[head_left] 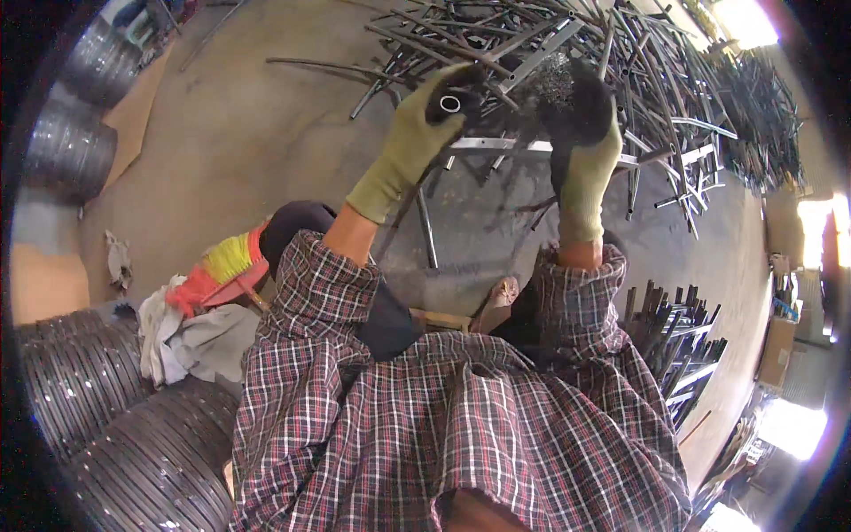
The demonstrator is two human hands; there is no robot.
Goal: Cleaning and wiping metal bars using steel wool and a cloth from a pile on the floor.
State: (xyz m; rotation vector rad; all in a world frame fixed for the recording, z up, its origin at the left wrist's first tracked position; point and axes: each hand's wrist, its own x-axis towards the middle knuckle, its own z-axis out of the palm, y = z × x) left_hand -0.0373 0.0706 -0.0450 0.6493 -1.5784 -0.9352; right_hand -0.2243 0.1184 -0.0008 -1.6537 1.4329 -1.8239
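Note:
My left hand [425,124], in a green glove with a dark palm, grips the end of a round metal tube [450,104] whose open end faces the camera. My right hand [581,124], gloved the same way, presses a wad of steel wool [557,75] against the tube just beside the left hand. Both hands are raised above a metal frame [496,144] that stands in front of me. My plaid sleeves run up from the lower edge.
A big heap of bent metal tubes [638,62] covers the floor ahead and to the right. Coils of wire [106,408] lie at the lower left and upper left. A broom [222,266] and rags [168,337] lie on the left. Cut metal pieces [683,337] stand at the right.

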